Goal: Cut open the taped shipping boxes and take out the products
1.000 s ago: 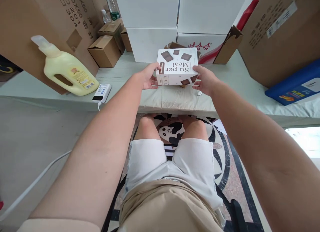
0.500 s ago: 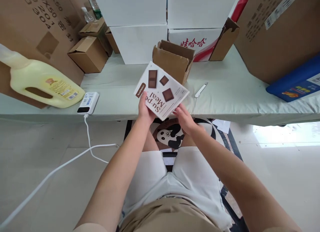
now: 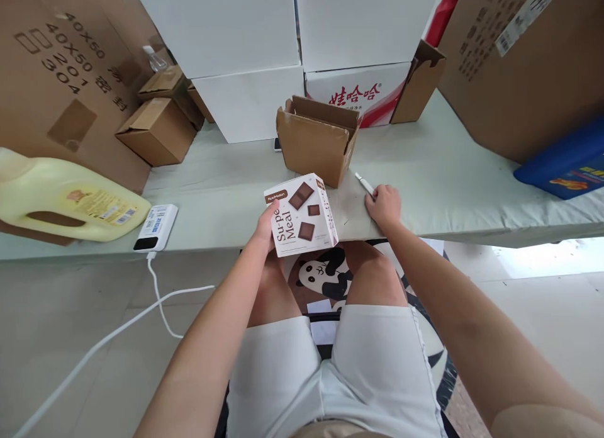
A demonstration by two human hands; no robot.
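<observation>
In my left hand (image 3: 267, 225) is a white box (image 3: 306, 219) printed "Su-pe Meal" with brown chocolate pieces, its front turned up towards me. The thumb lies on its left edge; the other fingers are hidden behind it. My right hand (image 3: 385, 206) rests on the table to the right, its fingers curled over the near end of a small white utility knife (image 3: 364, 184). The knife's far end sticks out towards the back left. Just behind the white box stands a brown cardboard box (image 3: 317, 142) with its top open.
White cartons (image 3: 250, 104) are stacked along the back of the cloth-covered table (image 3: 226, 192). At the left are a yellow jug (image 3: 80, 196), a white power bank (image 3: 156, 227) with a cable, and small cardboard boxes (image 3: 158, 133). A blue container (image 3: 566, 164) lies at the right.
My right hand has left the white box and moved right onto the utility knife. My left hand now holds the box alone, turned more upright and lower in view.
</observation>
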